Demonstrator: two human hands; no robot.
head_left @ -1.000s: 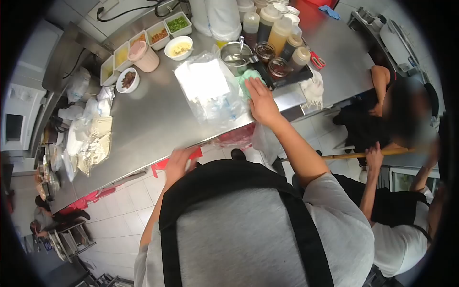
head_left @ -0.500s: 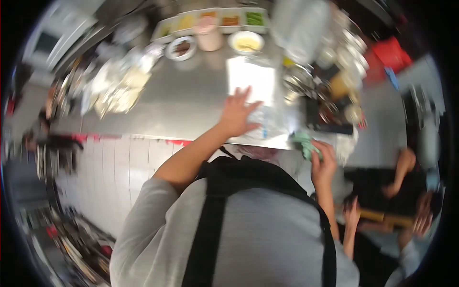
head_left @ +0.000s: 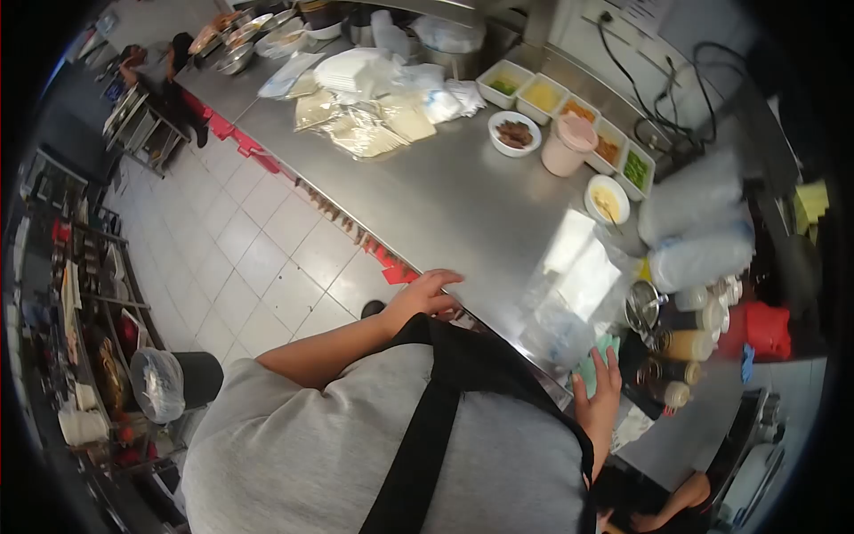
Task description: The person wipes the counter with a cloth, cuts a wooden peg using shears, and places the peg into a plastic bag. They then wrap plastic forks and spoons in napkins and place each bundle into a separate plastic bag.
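At the front edge of the steel table [head_left: 445, 214], my left hand [head_left: 432, 294] rests with its fingers a little apart and nothing in it. My right hand [head_left: 600, 400] is at the table's right corner, fingers spread, touching or just beside a crumpled green cloth [head_left: 594, 361]. Between the hands and further in lie white sheets [head_left: 583, 271] and a clear plastic bag [head_left: 556, 334]. Beyond them stands a white bowl of yellow food with a utensil [head_left: 607, 200].
White trays of chopped food [head_left: 542, 96], a pink-lidded tub [head_left: 569, 144] and a bowl of brown pieces [head_left: 514, 134] stand at the back. Wrapped packs [head_left: 365, 116] lie left, bottles [head_left: 689, 345] right. A bin [head_left: 178, 384] is on the floor; a co-worker's arm [head_left: 680, 503] shows lower right.
The view has turned toward the left. My left hand has come off the white sheets to the table edge. My right hand's fingers have spread at the green cloth.
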